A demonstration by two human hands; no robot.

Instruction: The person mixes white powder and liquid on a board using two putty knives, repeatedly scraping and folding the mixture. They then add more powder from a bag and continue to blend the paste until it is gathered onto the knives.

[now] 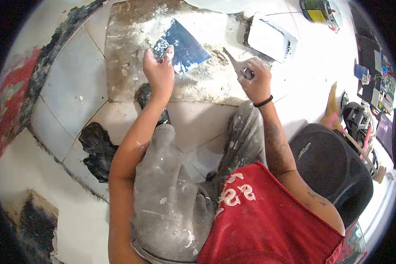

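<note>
My left hand [159, 74] is closed on the near left edge of a blue flat sheet [189, 48], which is smeared with white paste and held tilted over the board. My right hand [256, 80] is wrapped round a putty knife [234, 61]. Its blade points up and left toward the blue sheet, with a gap between them. Most of the handle is hidden inside my fingers. White residue marks the fingers of my left hand.
A stained board [127, 75] lies on the tiles. At its far right stands a white paste-smeared container [268, 38], with a labelled can [314, 11] beyond. A black speaker [330, 163], a broom [331, 108] and assorted clutter are at my right. A dark patch [97, 149] lies left.
</note>
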